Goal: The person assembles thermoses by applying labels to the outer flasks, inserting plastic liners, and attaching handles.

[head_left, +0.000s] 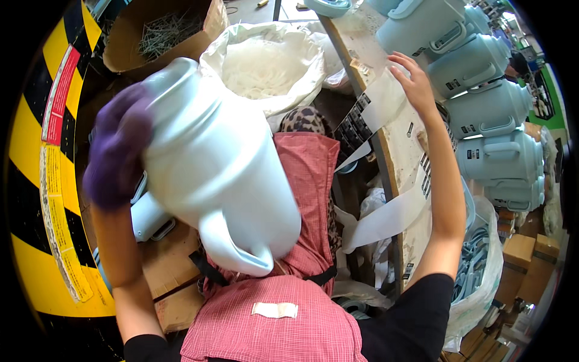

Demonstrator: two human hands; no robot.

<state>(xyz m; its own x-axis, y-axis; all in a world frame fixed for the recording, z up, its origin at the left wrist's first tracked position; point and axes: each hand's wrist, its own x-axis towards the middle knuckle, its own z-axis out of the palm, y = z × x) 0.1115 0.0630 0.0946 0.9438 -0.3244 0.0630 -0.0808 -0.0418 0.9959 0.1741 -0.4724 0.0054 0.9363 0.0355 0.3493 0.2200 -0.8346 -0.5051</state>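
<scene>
A large light-blue plastic jug (223, 151) lies tilted across my lap, its handle toward me. My left hand (117, 145), in a purple glove and blurred by motion, grips it near the narrower upper end. On the right, my bare right hand (415, 84) reaches over the workbench with its fingers stretched out. Beside its fingertips runs a translucent strip of labels (383, 99) with black printed patches, hanging over the bench edge. Whether the fingers touch the strip I cannot tell. Another length of backing strip (389, 220) curls off the bench nearer me.
Several similar jugs (482, 108) line the bench's right side. Ahead stand a white sack (265, 66) of pale material and a carton (208, 27) of metal pins. A yellow-black striped post (30, 229) rises at left. A bag of blue handles (473, 265) sits at right.
</scene>
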